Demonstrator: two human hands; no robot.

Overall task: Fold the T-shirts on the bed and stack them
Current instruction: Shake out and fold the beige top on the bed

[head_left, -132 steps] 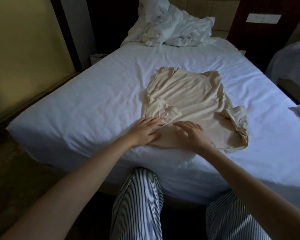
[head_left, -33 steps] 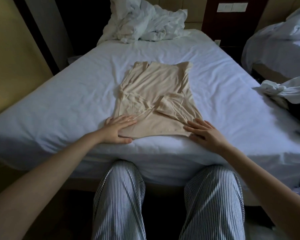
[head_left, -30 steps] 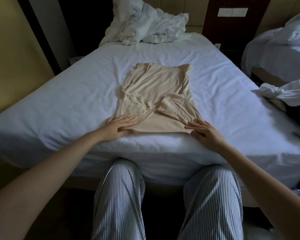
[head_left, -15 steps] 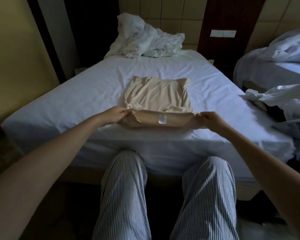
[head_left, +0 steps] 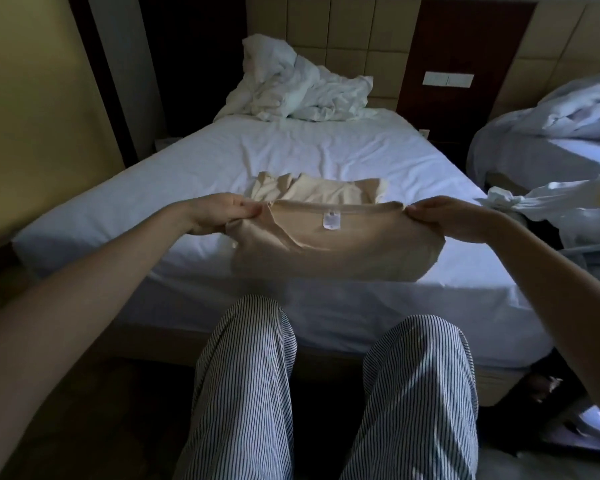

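A plain yellow wall (head_left: pixel 32 116) stands at the far left. The left hand (head_left: pixel 222 218) reaches in from the lower left on a bare arm. Its fingers are curled against the thumb, pinching the left end of a beige soft-knit T-shirt (head_left: pixel 336 251). Under that hand spreads the bed with its white fitted sheet (head_left: pixel 160 195), slightly wrinkled.

The T-shirt is lifted above the near half of the bed. Its ribbed edge runs taut and nearly level between the two hands, and the cloth below that edge sags in a loose pouch. I cannot tell whether its lowest fold touches the sheet. A small white rectangular label (head_left: pixel 330 220) hangs just below the middle of the taut edge. Behind the edge, the far part of the same shirt lies bunched on the sheet.

At the head of the bed sits a crumpled white duvet (head_left: pixel 302 95), against a padded beige headboard of square panels (head_left: pixel 343 36). Below the shirt, at the foot of the bed, are the person's knees in dark-and-white striped trousers (head_left: pixel 250 393). Right of the headboard, a dark wooden panel (head_left: pixel 465 36) carries a pale switch plate (head_left: pixel 448 79).

The right hand (head_left: pixel 444 220) pinches the right end of the shirt's edge, fingers curled over the cloth. Further right lie a heap of white cloth (head_left: pixel 548 202) and a second bed with rumpled white bedding (head_left: pixel 551 112).
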